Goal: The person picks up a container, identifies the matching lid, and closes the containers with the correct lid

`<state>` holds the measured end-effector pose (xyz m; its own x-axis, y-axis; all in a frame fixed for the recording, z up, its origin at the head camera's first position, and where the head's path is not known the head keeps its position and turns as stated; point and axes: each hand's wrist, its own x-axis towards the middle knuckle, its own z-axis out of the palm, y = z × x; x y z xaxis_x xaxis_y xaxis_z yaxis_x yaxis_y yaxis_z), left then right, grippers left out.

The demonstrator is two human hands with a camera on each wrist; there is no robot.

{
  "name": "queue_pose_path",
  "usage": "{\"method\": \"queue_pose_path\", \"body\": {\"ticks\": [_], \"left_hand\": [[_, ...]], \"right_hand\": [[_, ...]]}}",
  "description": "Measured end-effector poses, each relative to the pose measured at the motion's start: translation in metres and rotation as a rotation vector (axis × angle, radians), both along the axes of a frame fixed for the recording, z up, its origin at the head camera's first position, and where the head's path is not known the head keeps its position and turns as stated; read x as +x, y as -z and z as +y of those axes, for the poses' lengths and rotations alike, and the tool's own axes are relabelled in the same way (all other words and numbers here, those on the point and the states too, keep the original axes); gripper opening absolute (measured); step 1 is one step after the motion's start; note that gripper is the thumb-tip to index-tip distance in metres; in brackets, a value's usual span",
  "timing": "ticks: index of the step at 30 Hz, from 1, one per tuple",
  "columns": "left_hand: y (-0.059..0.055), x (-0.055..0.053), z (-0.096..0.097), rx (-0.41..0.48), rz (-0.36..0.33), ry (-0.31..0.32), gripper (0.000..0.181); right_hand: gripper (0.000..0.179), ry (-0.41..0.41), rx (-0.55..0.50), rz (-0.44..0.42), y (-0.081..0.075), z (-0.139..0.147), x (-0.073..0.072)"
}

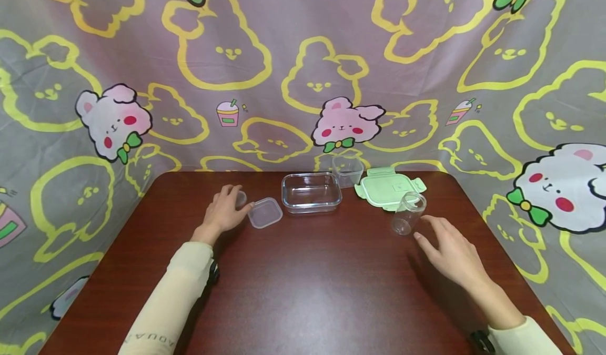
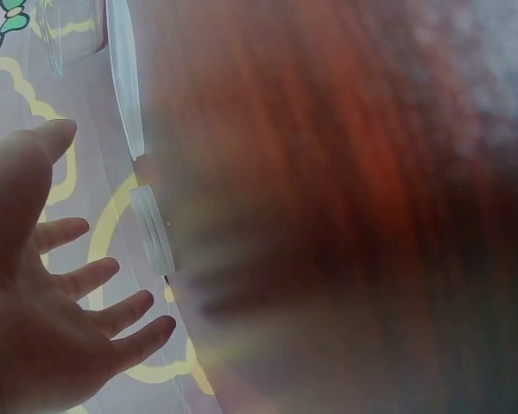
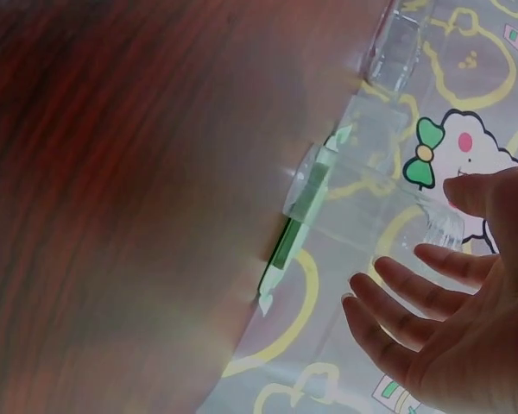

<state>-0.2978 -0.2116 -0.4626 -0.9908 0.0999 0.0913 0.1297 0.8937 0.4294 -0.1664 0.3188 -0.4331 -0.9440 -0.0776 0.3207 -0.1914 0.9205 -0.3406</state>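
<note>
Clear plastic cup (image 1: 408,214) leans tilted on the counter (image 1: 303,281), just in front of the green lid (image 1: 390,188) and just beyond the right hand (image 1: 452,252). That hand hovers palm-down and slightly cupped, its fingers (image 1: 428,248) apart and straight, reaching toward the cup; whether a fingertip touches it cannot be told. The right wrist view shows the same spread fingers (image 3: 414,297) with nothing in them. The right forearm, in a cream sleeve, comes in from the lower right corner.

The left hand (image 1: 223,211) lies further out on the counter, left of centre, with its fingers loosely curved over a small clear tub (image 1: 240,198) and its thumb beside a small square lid (image 1: 264,212). In the left wrist view its fingers (image 2: 104,310) are spread and relaxed. Right of the square lid stands a glass dish (image 1: 311,192), with another clear tub (image 1: 347,170) behind it, by the cartoon cloth backdrop
</note>
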Motion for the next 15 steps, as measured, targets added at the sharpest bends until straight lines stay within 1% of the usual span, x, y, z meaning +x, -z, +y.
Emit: {"method": "queue_pose_path", "body": {"ticks": [9, 15], "left_hand": [[-0.0016, -0.0029, -0.0025, 0.004, -0.021, 0.002, 0.077], [-0.0022, -0.0057, -0.0034, 0.003, -0.044, 0.001, 0.078]], "right_hand": [[0.052, -0.003, -0.009, -0.01, -0.0026, 0.0017, -0.0034], [0.06, -0.006, -0.027, -0.015, -0.0052, 0.0039, -0.0054]]}}
